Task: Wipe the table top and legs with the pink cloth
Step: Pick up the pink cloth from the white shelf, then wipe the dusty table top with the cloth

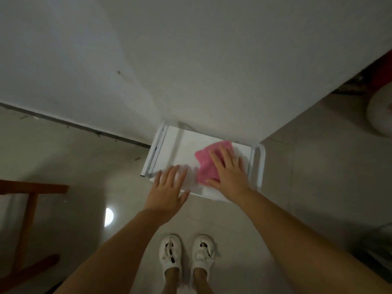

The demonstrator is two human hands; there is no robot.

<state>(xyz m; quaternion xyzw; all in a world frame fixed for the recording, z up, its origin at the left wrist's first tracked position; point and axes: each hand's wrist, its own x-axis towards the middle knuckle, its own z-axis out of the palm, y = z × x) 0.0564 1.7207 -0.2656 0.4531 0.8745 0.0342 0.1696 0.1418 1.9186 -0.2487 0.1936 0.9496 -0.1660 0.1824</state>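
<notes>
A small white table [182, 149] stands against the wall, seen from above, with white tube legs at its left [156, 149] and right [257, 164] sides. A pink cloth [206, 161] lies on the right half of the table top. My right hand [229, 169] presses flat on the cloth with fingers spread, covering its right part. My left hand [168, 186] rests flat on the table's front left edge, fingers apart, holding nothing. The cloth's near right part is hidden under my right hand.
A white wall [191, 60] rises right behind the table. Brown wooden furniture [29, 209] stands on the tiled floor at the left. A round white object [379, 111] sits at the right edge. My feet in white shoes [186, 253] stand in front of the table.
</notes>
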